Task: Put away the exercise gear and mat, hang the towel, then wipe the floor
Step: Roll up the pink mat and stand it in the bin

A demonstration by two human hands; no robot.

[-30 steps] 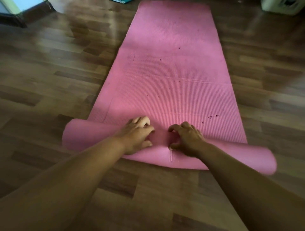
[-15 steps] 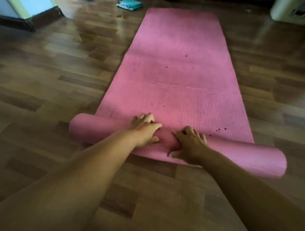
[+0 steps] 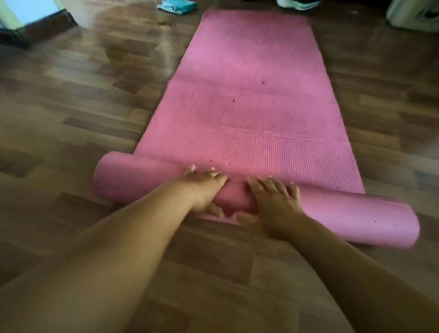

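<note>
A pink exercise mat (image 3: 249,107) lies lengthwise on the wooden floor, its near end wound into a thick roll (image 3: 344,214) that runs across the view. Both of my hands sit side by side on the middle of that roll. My left hand (image 3: 204,187) curls over its top with the thumb tucked against the near side. My right hand (image 3: 273,202) wraps it the same way, fingers spread over the top and thumb low at the front. A folded teal towel (image 3: 177,6) lies on the floor past the mat's far left corner.
A white container (image 3: 413,14) stands at the far right. A shoe (image 3: 298,2) shows at the mat's far end. A dark skirting and doorway (image 3: 35,21) are at the far left. Wooden floor (image 3: 83,107) flanks the mat.
The roll has moved away from me along the mat and grown thicker. My hands shifted over its top with it, and the view tilted up to show the towel and shoe.
</note>
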